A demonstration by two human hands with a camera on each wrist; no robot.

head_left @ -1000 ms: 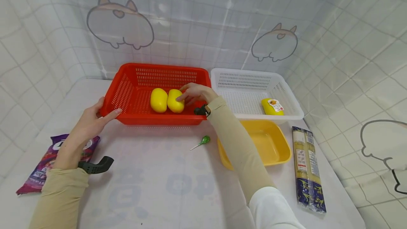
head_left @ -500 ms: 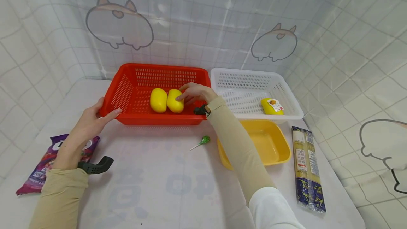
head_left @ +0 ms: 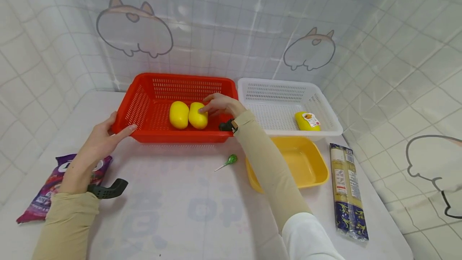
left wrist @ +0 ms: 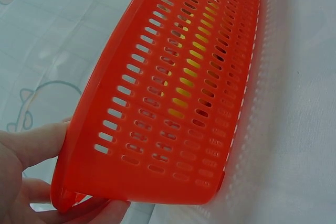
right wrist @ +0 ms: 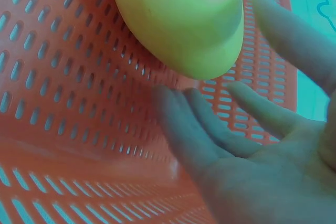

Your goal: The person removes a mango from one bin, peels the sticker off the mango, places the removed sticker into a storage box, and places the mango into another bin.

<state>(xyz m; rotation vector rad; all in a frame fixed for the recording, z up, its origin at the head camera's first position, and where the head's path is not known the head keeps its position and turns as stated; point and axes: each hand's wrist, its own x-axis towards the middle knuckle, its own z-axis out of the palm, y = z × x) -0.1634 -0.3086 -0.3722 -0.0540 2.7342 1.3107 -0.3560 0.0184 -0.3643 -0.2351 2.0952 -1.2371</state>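
In the head view my left hand (head_left: 104, 137) grips the near left corner of a red plastic basket (head_left: 182, 136). Its thumb lies over the rim, and the left wrist view shows fingers on both sides of the basket edge. Two smooth yellow mangoes (head_left: 179, 114) lie side by side on the basket's bottom. Inside the basket, my right hand (head_left: 221, 105) is at the right side of the right-hand mango (head_left: 198, 116). Seen from the right wrist, the fingers (right wrist: 184, 129) are spread below the mango (right wrist: 178, 24), with a gap between them and it.
A white basket (head_left: 274, 132) with one stickered mango (head_left: 307, 121) adjoins the red one. In front stand a yellow tub (head_left: 303, 163) and a green lollipop (head_left: 232, 159). A noodle-like pack (head_left: 347, 191) lies right; a purple bag (head_left: 45, 196) lies left, partly under my left arm.
The whole head view has shifted very slightly. Both hands keep their places at the red basket, and the mangoes have not visibly moved.
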